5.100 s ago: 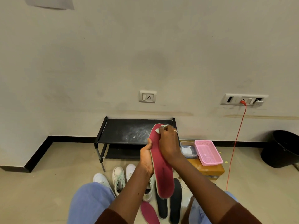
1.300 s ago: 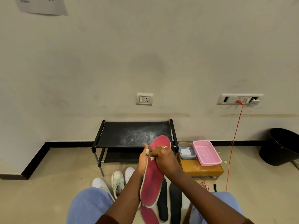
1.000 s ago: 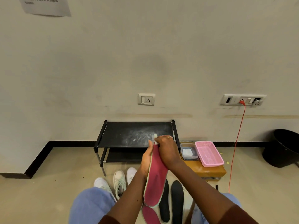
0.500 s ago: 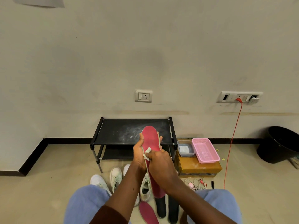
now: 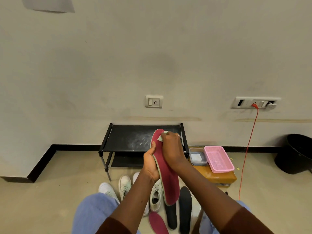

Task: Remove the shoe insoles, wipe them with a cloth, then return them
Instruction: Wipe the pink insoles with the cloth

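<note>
Above the person's knees, a long red foam insole with a pale edge [image 5: 167, 176] was held up off the floor, toe end highest and tilted slightly left, in front of a low black two-tier shoe rack [image 5: 128, 137]. The left hand [image 5: 151, 163] gripped the insole's left edge at mid-length, fingers wrapped behind it and thumb along the rim. The right hand [image 5: 172, 149] lay over the red face, fingers curled around a small pale cloth [image 5: 161, 136] pressed against the toe end. On the floor below lay a second red insole [image 5: 157, 222], two black insoles [image 5: 184, 203] just beside it, and white lace-up sneakers [image 5: 125, 184] to their left. A pink plastic basket [image 5: 218, 158] sat on a brown box [image 5: 217, 177] right of the rack.
</note>
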